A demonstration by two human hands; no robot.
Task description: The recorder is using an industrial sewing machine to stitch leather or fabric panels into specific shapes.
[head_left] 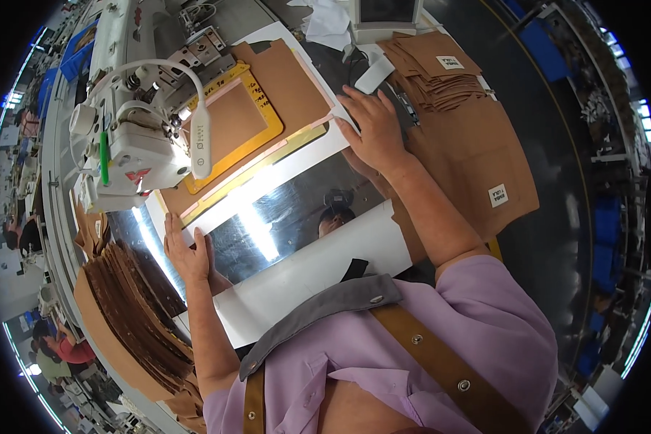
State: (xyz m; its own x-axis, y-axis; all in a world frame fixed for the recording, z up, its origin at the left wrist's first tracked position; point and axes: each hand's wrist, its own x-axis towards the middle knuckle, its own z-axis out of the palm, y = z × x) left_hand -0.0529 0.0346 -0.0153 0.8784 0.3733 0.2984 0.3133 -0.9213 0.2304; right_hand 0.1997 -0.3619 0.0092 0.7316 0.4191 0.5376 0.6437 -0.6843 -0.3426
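My left hand [189, 247] rests at the lower-left corner of a white board [260, 178], its fingers stretched out on the edge. My right hand [372, 130] lies at the board's upper-right edge, fingers apart. On the board are a brown panel [293, 83], pale and yellow strips along its edges [275, 147], and a yellow rectangular frame [267, 120] with handwritten marks. The frame's left part is behind a white sewing machine head [141, 152] with a curved lamp arm. A shiny metal plate [289, 224] lies below the board, above a white sheet [311, 286].
Brown pieces [499, 152] are piled at the right, a thick brown stack [123, 311] at the lower left. A screen unit [385, 18], small white device [374, 74] and crumpled white paper [325, 22] sit at the back. Blue bins [542, 47] stand beyond the aisle; people [69, 340] work at far left.
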